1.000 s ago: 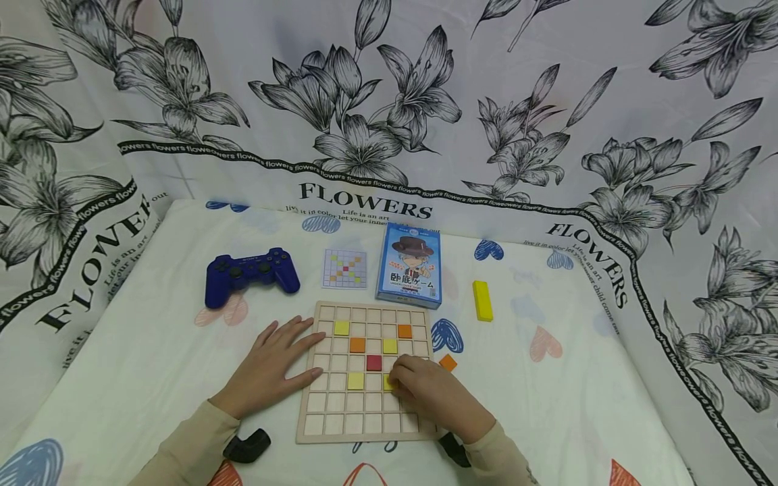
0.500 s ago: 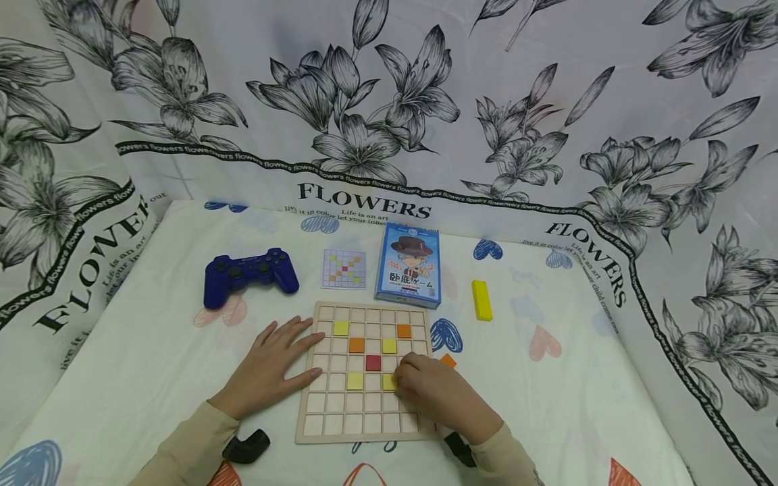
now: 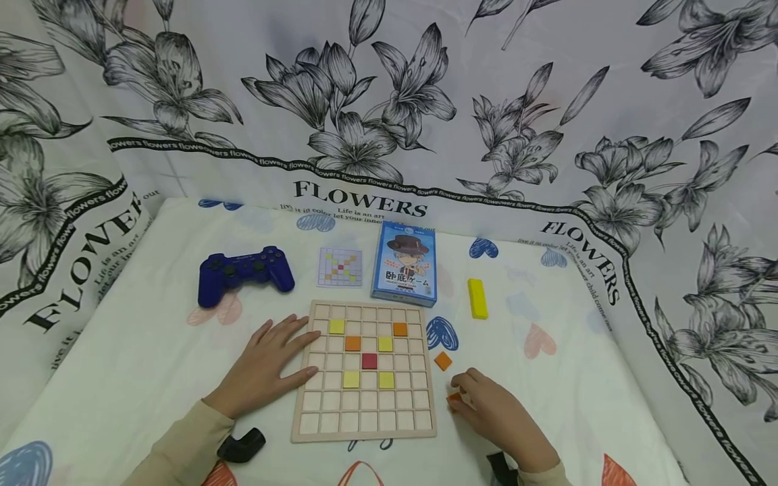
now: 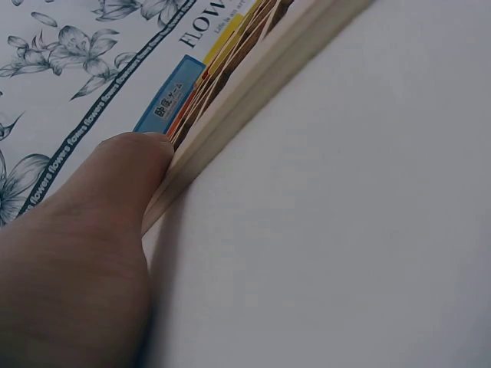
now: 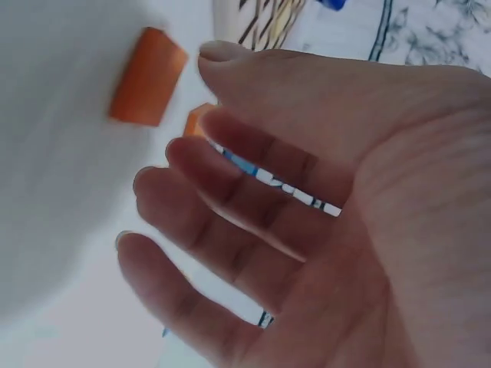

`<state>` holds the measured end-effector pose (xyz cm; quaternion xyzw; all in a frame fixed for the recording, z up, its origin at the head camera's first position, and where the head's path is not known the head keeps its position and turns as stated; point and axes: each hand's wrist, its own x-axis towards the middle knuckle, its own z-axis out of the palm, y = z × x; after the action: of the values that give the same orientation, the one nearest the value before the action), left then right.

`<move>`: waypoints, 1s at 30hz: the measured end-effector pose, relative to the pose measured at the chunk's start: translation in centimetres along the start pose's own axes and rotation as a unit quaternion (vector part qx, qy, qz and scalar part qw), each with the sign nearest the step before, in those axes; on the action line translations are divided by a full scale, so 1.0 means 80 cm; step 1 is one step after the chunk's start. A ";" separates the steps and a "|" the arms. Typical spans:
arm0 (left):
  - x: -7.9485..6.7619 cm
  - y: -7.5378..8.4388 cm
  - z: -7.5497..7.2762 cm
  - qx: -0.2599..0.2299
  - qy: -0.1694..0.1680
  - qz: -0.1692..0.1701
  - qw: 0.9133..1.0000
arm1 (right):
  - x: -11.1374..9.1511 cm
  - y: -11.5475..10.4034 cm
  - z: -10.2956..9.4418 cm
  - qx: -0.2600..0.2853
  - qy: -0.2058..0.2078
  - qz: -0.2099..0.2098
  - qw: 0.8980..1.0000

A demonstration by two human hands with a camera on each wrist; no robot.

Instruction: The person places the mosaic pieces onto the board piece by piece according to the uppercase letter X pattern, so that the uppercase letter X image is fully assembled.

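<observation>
A wooden grid board (image 3: 360, 401) lies on the cloth, with yellow, orange and red square tiles in some of its cells. My left hand (image 3: 267, 364) rests against the board's left edge, fingers spread; the left wrist view shows the thumb (image 4: 126, 172) touching the board's side. To the right of the board, my right hand (image 3: 492, 412) hovers over an orange tile (image 5: 149, 77), which it partly covers in the head view. Its fingers are loosely bent and hold nothing; the thumb tip is apart from that tile. A second orange tile (image 3: 443, 361) lies just beyond the fingertips.
Behind the board stand a pattern card (image 3: 340, 267), a blue game box (image 3: 404, 263) and a blue game controller (image 3: 246, 273). A yellow block (image 3: 477, 298) lies at the back right. A flower-printed curtain (image 3: 365, 88) rises behind the cloth-covered surface.
My right hand has left the yellow tile in the board's lower right cells and moved right, off the board, to the orange tile. My left hand stays at the board's edge.
</observation>
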<state>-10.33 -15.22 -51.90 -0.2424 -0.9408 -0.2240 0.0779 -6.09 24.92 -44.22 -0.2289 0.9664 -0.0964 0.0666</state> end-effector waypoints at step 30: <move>-0.001 0.001 -0.002 0.000 -0.006 -0.004 1.000 | 0.024 -0.033 -0.006 0.008 -0.005 -0.012 1.000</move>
<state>-10.21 -15.28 -51.72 -0.2403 -0.9420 -0.2231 0.0716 -6.76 21.79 -43.39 -0.2405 0.9624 -0.1042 0.0718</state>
